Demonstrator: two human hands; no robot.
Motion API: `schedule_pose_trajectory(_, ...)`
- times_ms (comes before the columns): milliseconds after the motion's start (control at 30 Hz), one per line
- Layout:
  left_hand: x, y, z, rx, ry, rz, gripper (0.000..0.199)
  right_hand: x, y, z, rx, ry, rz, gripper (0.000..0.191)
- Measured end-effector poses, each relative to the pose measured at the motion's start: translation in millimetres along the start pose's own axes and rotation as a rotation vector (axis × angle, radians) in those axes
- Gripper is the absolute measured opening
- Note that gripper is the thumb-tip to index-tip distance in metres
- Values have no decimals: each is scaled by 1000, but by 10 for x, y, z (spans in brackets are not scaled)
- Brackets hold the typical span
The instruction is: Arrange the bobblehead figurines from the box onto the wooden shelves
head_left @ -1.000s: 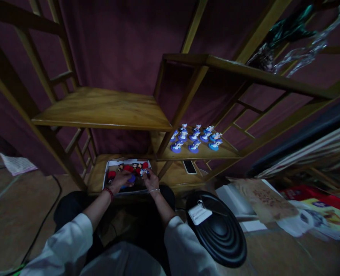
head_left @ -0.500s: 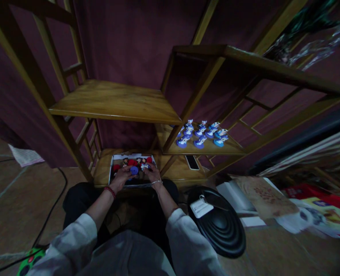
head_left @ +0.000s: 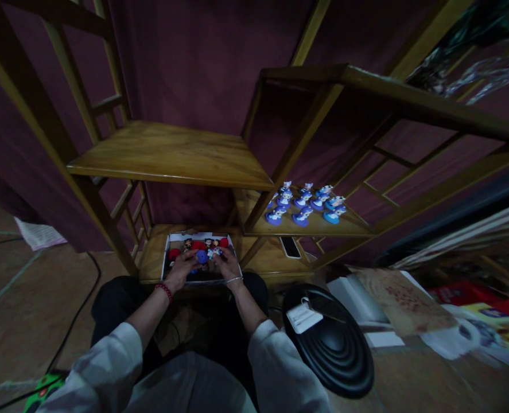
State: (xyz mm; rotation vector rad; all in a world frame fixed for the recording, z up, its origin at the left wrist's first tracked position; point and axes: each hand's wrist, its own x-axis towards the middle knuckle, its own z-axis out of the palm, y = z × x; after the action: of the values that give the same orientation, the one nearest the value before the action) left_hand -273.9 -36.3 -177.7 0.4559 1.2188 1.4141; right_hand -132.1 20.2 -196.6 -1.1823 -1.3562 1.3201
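My left hand (head_left: 181, 271) is closed on a round purple base (head_left: 201, 256), held over an open white box (head_left: 166, 259) on the lowest shelf. Closed on a small white-and-blue figurine (head_left: 214, 252), my right hand (head_left: 228, 266) is just to the right of the base. A narrow gap, if any, lies between the two pieces; I cannot tell whether they touch. Inside the box are several figurines with red and dark parts (head_left: 188, 244), partly covered by my hands. On the shelf to the right stand several purple-and-blue figurines (head_left: 302, 215), upright on round bases.
A wooden shelf board (head_left: 172, 155) juts out above the box. A phone (head_left: 290, 247) lies on the lower shelf at right. A black oval stool (head_left: 335, 350) with a white card (head_left: 303, 317) stands by my right knee. Papers and packages (head_left: 409, 298) lie farther right.
The figurine in my right hand has moved slightly left, closer to the purple base, and turned a little. The camera view has shifted slightly.
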Motion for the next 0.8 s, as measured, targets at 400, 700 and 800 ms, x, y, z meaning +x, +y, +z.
schedule_pose_trajectory(400, 8, 0, 35, 56, -6, 10, 22, -26, 44, -42, -168, -51, -166, 31)
schedule_pose_trajectory(700, 102, -43, 58, -57, -53, -109, 12, -44, -6, -48, -168, -54, -177, 31)
schedule_pose_trajectory(800, 116, -64, 74, -118, -55, -121, 7, -51, -24, -50, -163, -49, -162, 31)
